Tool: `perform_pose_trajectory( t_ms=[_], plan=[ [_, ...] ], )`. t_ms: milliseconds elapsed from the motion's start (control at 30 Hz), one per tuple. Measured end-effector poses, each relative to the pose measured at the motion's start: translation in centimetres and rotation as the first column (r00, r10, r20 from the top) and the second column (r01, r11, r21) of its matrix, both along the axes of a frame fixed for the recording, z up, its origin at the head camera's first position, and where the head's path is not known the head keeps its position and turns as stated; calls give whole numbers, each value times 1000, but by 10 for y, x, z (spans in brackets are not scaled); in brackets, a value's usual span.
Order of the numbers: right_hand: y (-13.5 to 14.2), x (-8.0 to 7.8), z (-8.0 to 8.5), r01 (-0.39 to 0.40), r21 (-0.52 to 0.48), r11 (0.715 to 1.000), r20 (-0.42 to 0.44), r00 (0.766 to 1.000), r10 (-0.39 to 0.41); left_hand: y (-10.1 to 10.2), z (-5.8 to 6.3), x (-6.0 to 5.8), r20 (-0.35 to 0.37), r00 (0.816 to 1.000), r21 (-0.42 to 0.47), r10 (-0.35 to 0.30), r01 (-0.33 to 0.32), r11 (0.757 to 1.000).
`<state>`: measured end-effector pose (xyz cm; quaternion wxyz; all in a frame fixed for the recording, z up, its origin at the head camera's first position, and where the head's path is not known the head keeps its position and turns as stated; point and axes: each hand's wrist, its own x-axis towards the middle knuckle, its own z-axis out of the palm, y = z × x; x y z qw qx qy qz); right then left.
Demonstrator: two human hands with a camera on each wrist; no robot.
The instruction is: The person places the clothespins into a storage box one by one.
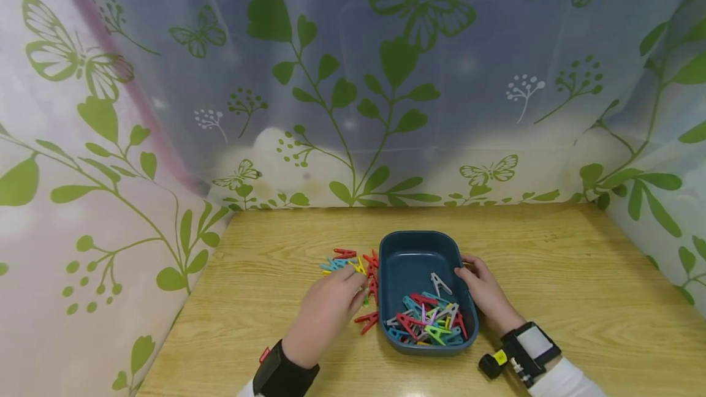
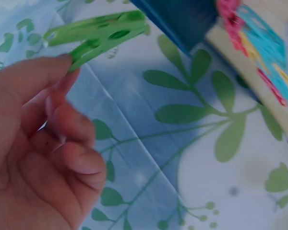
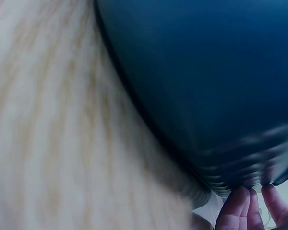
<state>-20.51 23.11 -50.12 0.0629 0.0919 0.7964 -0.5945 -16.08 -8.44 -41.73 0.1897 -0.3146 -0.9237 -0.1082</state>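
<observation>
A green clothespin (image 2: 103,36) is pinched between the thumb and fingers of my left hand (image 2: 48,134), left of the container in the head view. Under and beyond this hand (image 1: 331,305), several loose clothespins (image 1: 344,253) lie on the table, red, blue and yellow. The dark blue container (image 1: 405,268) holds a pile of mixed-colour clothespins (image 1: 425,317) at its near end. My right hand (image 1: 488,296) holds the container's right side, thumb at the rim. In the right wrist view, its fingertips (image 3: 237,203) meet the outer wall.
The wooden table (image 1: 557,287) extends to both sides of the container. A patterned curtain (image 1: 353,109) with leaves and butterflies hangs along the back and both sides. One red clothespin (image 1: 366,322) lies close to the container's left wall.
</observation>
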Motion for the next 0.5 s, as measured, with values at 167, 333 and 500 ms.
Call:
perform_pose_trajectory(
  t_ms=[167, 333, 500],
  plan=[
    [0, 0, 0, -2, 3, 1000, 1, 1000, 2, 19, 6, 2, -102, 991, 70, -91, 98, 993],
    [0, 1, 1, 1, 5, 1000, -3, 1000, -1, 36, 5, 5, -101, 981, 70, -164, 171, 983],
    [-1, 1, 1, 10, 12, 1000, -11, 1000, -10, 48, 0, 8, -67, 979, 18, -191, 192, 981]
  ],
)
